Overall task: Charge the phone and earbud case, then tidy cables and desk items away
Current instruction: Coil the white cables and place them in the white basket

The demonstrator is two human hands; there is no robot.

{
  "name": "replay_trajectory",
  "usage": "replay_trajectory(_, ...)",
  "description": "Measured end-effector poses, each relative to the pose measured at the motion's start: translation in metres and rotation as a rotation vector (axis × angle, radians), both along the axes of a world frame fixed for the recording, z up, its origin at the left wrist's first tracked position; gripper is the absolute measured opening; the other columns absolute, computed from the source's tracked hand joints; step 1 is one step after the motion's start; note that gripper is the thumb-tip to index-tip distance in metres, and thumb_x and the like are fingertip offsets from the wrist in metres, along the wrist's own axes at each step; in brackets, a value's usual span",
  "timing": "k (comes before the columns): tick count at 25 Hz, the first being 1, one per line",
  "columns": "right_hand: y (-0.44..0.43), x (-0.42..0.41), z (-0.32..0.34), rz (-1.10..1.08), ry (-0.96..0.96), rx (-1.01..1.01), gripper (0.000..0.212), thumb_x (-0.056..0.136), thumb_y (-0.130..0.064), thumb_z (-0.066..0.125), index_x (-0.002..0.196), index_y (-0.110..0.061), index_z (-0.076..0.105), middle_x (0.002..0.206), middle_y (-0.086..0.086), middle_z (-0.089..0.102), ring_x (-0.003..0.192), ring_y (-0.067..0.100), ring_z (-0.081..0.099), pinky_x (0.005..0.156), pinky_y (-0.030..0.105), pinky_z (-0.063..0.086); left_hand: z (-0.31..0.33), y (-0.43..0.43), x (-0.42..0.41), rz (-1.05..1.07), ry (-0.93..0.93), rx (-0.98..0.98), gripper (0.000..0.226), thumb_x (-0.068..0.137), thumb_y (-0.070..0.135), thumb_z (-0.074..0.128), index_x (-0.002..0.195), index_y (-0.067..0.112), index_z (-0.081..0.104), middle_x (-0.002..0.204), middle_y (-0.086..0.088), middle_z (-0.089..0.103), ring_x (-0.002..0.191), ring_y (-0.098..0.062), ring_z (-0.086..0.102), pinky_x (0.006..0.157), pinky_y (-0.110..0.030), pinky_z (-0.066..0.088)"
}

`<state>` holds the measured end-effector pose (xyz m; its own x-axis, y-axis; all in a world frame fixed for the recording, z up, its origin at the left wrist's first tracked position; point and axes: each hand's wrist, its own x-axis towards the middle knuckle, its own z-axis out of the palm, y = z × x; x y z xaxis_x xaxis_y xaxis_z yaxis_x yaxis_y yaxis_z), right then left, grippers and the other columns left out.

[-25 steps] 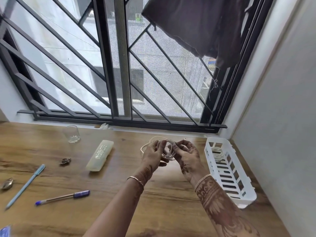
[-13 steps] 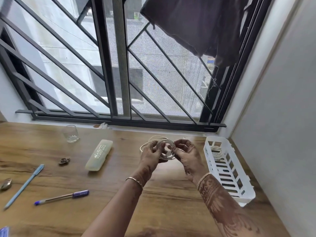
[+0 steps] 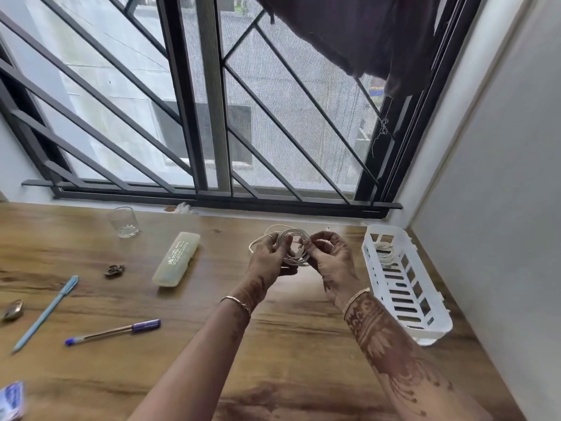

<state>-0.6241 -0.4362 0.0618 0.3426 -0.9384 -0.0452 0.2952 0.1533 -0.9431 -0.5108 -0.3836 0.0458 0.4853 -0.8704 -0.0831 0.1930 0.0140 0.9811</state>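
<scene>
**Q:** What is there, counted?

**A:** Two hands. The left hand [image 3: 267, 262] and the right hand [image 3: 331, 262] hold one coiled white cable [image 3: 293, 247] between them, above the desk [image 3: 303, 344]. The left fingers curl round the coil's left side, and the right thumb and fingers pinch its right side. One loose loop sticks out beyond the left fingers.

To the right of the right fingers stands one white slotted basket [image 3: 432, 331], with a second white cable [image 3: 385, 254] lying at its far end.

To the left of the left fingers, from nearest to farthest:
- one pale oblong case [image 3: 177, 259]
- one glass [image 3: 124, 221], farther back
- one small dark object [image 3: 114, 269]
- two pens, one with a purple cap [image 3: 112, 331] and one light blue [image 3: 45, 312]
- one metallic object [image 3: 12, 309] at the frame's edge

One blue-and-white packet [image 3: 10, 402] shows in the lower left corner.

**Q:** Where are the edges and the open room?

**A:** Beyond the fingertips the desk ends at the barred window [image 3: 212, 117]. The basket lies close along the right wall [image 3: 501, 208]. Bare wood lies on the near side of the fingers, between the forearms, and also between the left fingers and the case.

**Q:** Is there any writing?

**A:** The case lid carries dark print, but it is too blurred to read. The packet's markings cannot be read either.
</scene>
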Motion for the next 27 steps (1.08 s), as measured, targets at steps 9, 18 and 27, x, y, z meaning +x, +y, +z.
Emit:
replay_trajectory(9,0.002,0.003,-0.015,-0.084,-0.043,0.010,0.025,0.083,0.007,0.066,0.080,-0.015,0.054,0.074,0.002,0.060,0.063,0.011,0.061,0.062,0.024,0.055,0.000,0.002,0.000,-0.091,0.007,0.054,0.010,0.093,0.020,0.058,0.102,0.017,0.054,0.075,-0.006,0.061,0.057,-0.015,0.061,0.055,-0.030,0.060)
replay_trajectory(18,0.000,0.001,-0.025,-0.093,0.062,0.045,0.027,0.085,0.004,0.066,0.076,-0.016,0.049,0.074,0.001,0.056,0.071,0.013,0.057,0.062,0.022,0.055,-0.014,0.003,-0.003,-0.043,0.086,-0.039,0.027,0.086,0.006,0.066,0.111,0.003,0.055,0.087,-0.010,0.067,0.074,-0.018,0.065,0.067,-0.028,0.058)
replay_trajectory(27,0.012,-0.004,-0.025,0.014,0.035,0.127,0.019,0.086,0.002,0.065,0.081,-0.014,0.055,0.079,0.006,0.066,0.065,0.012,0.065,0.063,0.022,0.056,-0.024,0.016,0.008,-0.151,0.270,-0.018,0.021,0.083,0.003,0.067,0.103,0.000,0.063,0.078,-0.004,0.071,0.069,-0.012,0.067,0.067,-0.024,0.059)
